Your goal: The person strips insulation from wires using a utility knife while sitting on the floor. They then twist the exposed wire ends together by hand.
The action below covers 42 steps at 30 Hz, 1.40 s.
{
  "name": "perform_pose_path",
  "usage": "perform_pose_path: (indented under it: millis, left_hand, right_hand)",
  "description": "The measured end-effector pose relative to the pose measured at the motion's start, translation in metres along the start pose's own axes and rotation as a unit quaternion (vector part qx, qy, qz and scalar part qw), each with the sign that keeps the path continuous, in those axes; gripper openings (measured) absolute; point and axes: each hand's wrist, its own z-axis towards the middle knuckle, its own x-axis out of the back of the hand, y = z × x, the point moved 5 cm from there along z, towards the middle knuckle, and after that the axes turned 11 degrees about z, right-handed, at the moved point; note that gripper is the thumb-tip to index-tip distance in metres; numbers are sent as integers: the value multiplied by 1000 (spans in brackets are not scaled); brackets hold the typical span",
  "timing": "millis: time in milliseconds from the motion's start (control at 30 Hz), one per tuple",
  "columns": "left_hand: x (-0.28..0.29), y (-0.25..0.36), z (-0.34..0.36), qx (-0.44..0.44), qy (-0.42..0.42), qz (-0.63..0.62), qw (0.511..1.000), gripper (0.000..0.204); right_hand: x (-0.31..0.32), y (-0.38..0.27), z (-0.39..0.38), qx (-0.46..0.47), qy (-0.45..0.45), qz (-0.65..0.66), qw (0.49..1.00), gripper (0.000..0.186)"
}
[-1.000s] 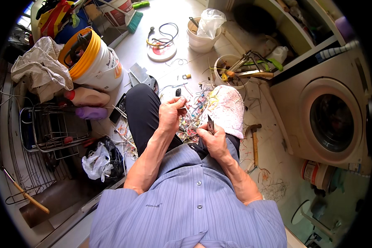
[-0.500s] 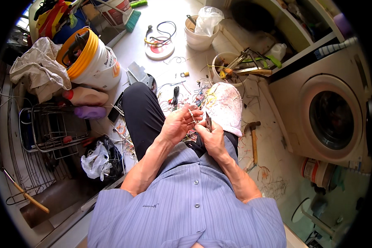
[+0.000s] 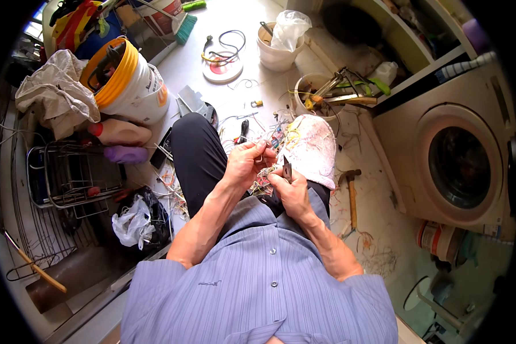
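Note:
My left hand (image 3: 244, 165) is closed in a pinch in front of my knees, on what seems a thin pale wire; most of it is hidden by the fingers. Close by, my right hand (image 3: 293, 194) is wrapped round dark pliers (image 3: 287, 170), their jaws pointing away from me. The tool and the left fingertips are apart. A pale pink cloth (image 3: 311, 153) dotted with coloured wire scraps covers my right knee. Between my legs lies a tangle of coloured wire pieces (image 3: 261, 184). Beyond the left hand sits a black bundled cable (image 3: 244, 131).
A hammer (image 3: 352, 198) lies right of my knee, near the washing machine (image 3: 461, 155). Ahead stand a tool bucket (image 3: 304, 106), a white bucket (image 3: 275, 57) and a tape roll (image 3: 222, 70). At left are a yellow-rimmed bucket (image 3: 146, 100), bottles (image 3: 120, 133) and a wire rack (image 3: 69, 178).
My left hand has turned from palm-up with loosely spread fingers to a pinch, fingertips raised slightly. The right hand with the pliers has shifted only a little.

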Motion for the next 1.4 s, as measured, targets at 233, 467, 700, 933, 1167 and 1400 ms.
perform_pose_path:
  millis: [233,467,700,933,1167,1400]
  left_hand:
    - [-5,8,1,7,-36,9,999,32]
    - [-23,-7,-26,51,-107,-40,992,45]
    - [-23,-11,-35,-10,-20,3,1000,23]
    - [-30,11,-27,-31,41,-38,998,15]
    - [-43,20,-32,30,-10,59,998,11]
    - [-53,22,-41,-50,7,296,954,16]
  right_hand:
    - [2,6,4,-39,-9,101,994,12]
    - [6,6,10,-14,4,138,990,11]
    - [0,6,7,22,17,74,997,8]
    - [-3,-41,-16,87,1,2,996,23]
    - [29,-120,-25,410,68,-284,864,26]
    - [13,-160,-16,466,-26,-411,783,41]
